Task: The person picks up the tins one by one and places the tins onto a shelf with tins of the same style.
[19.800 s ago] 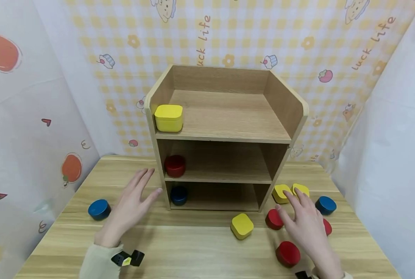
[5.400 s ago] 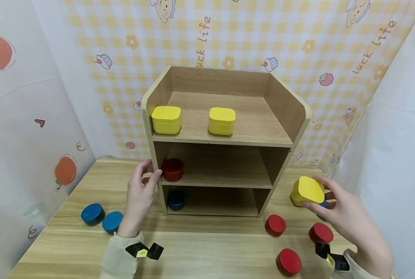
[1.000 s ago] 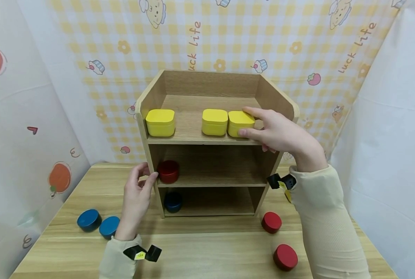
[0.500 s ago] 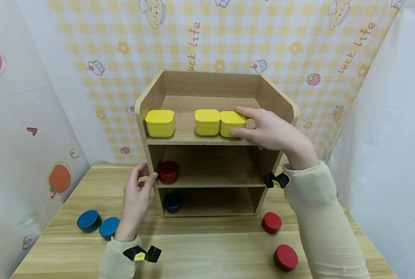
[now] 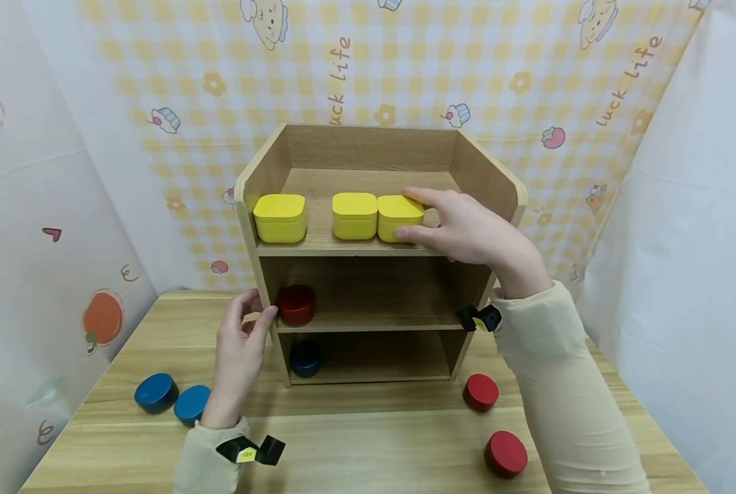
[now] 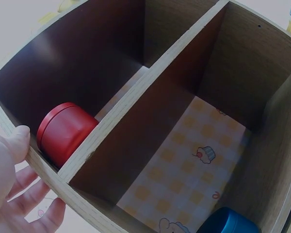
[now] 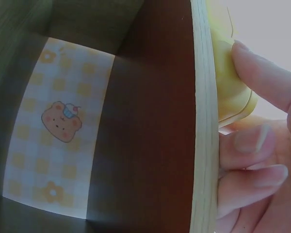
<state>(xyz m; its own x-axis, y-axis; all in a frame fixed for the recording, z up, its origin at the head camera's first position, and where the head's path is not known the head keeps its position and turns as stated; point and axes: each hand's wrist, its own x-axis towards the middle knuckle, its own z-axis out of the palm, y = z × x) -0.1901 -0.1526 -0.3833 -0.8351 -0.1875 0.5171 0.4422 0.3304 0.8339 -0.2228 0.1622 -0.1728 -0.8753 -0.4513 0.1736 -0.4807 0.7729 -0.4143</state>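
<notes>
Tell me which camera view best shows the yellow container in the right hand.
The head view: the lid and front of the yellow container show clearly, with the right hand covering only its right side. The right wrist view shows part, behind a shelf board. The left wrist view has pale yellow slivers, too indistinct to match.

Blue tin (image 6: 229, 223), left wrist view: bottom-edge cut.
Yellow box (image 7: 228, 80), right wrist view: partly behind shelf board (image 7: 205, 116).

Bright head view, shadowed compartments (image 5: 380, 291), wrist-view glare
</notes>
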